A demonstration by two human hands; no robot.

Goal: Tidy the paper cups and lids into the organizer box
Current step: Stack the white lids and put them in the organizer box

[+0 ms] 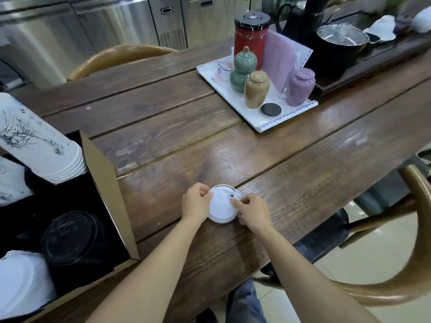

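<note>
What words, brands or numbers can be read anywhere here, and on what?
None can be read.
Stacked paper cups: ink drawing with tiny marks, too blurred to read.
White tray: blue rim pattern, no clear words.
White lid: plain.
Red canister: no legible label.

Both my forearms bare, stretched forward, converging; my left hand (195,201) curled, fingertips pinched together; my right hand (251,210) curled, palm down, index finger extended inward.
</note>
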